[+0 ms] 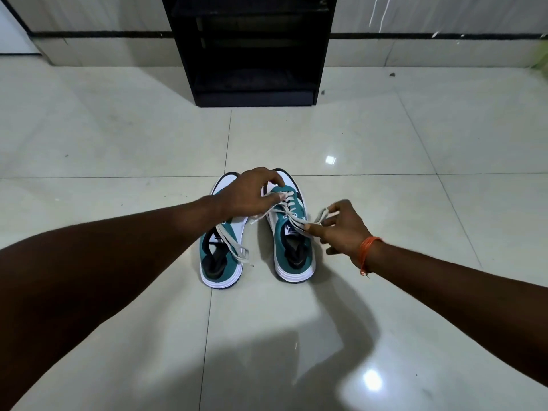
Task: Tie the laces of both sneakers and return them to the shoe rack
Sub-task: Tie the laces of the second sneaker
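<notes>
Now working right sneaker (292, 232), on floor (385, 149) beside left sneaker (221, 256), both well short of shoe rack (252, 48). Left hand (252, 194) grip pinched shut on one lace (274, 207) end over eyelets. Right hand (344, 226) grip closed on other end, looped at fingertips. Laces flat, soft, limp; likely slip unless pinched near crossing. Left sneaker laces loose, untied. Shoes look light; best lifted by heel collar later.

Glossy tile floor (385, 137); cloth sneakers (292, 232); matt rack (252, 93).
</notes>
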